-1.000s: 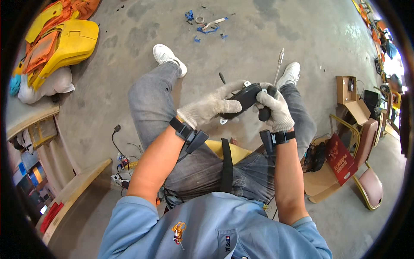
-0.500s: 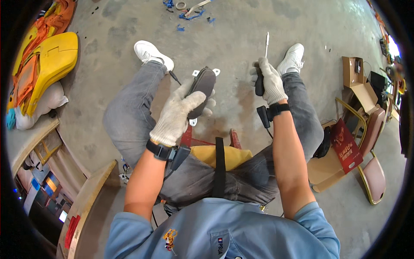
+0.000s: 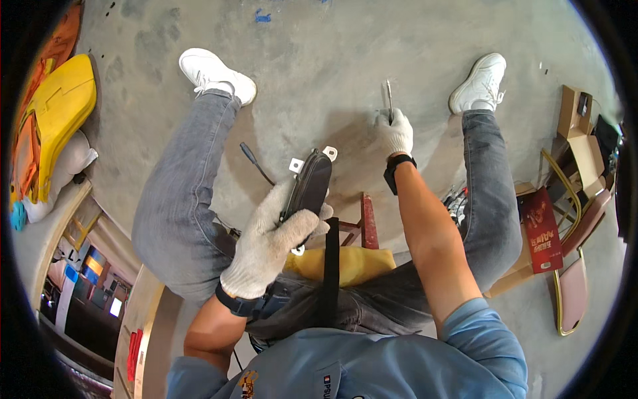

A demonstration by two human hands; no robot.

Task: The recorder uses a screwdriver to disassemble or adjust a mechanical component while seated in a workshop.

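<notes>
In a white knitted glove, my left hand (image 3: 262, 243) is closed round a dark oblong part (image 3: 312, 189) with rounded ends. Pale metal tabs (image 3: 329, 153) with holes stick out at its ends. A thin black cable with a plug (image 3: 248, 153) hangs out beside that hand. Out ahead and low over the floor, my gloved right hand (image 3: 396, 133) is closed on a screwdriver (image 3: 390, 94). Its metal shaft points away from me; the handle is hidden by the glove. The two hands are well apart.
Below my hands is a red-legged stool (image 3: 368, 223) with a yellow seat (image 3: 365, 266). Yellow plastic panels (image 3: 63, 100) are piled at the left. At the right stand a red box (image 3: 541, 229), an open cardboard box (image 3: 573, 113) and folding chairs (image 3: 571, 299). Blue scraps (image 3: 263, 16) lie ahead.
My right hand has moved forward and left, down toward the floor, with the screwdriver. My left hand has drawn a little nearer to me, still holding the dark part. My knees have spread apart.
</notes>
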